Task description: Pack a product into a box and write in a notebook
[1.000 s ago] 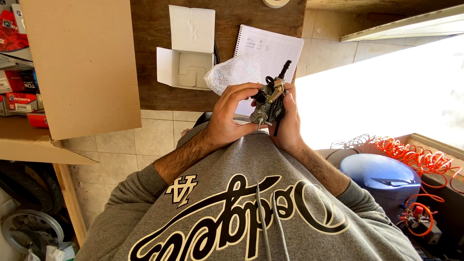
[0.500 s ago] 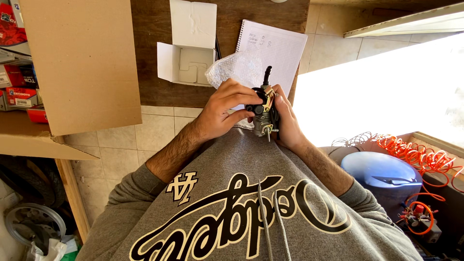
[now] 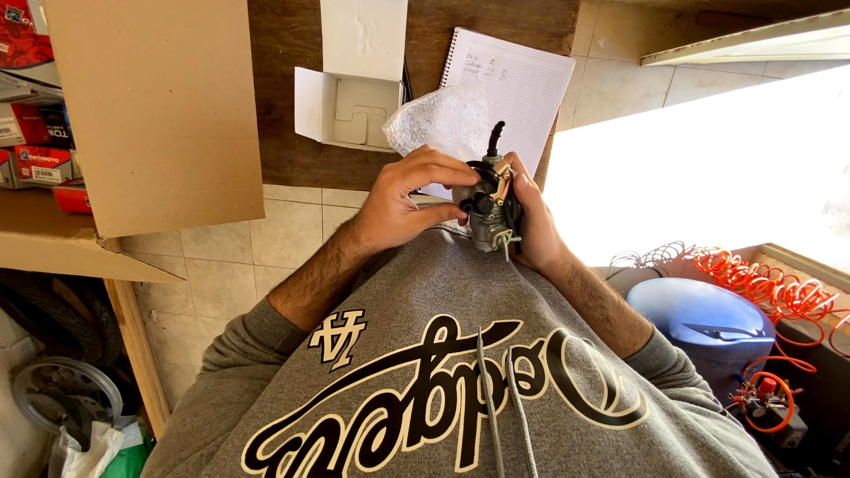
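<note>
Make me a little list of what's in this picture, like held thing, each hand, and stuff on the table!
held thing: small metal carburetor with a black lever on top
left hand: grips its side, fingers curled over it
right hand: cups it from the other side
on the wooden table: open white box, bubble wrap, spiral notebook
nearby: cardboard sheet, orange coiled hose

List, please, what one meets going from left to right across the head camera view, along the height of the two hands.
Large brown cardboard sheet → left hand → small metal carburetor held in both hands → right hand → coiled orange hose.
</note>
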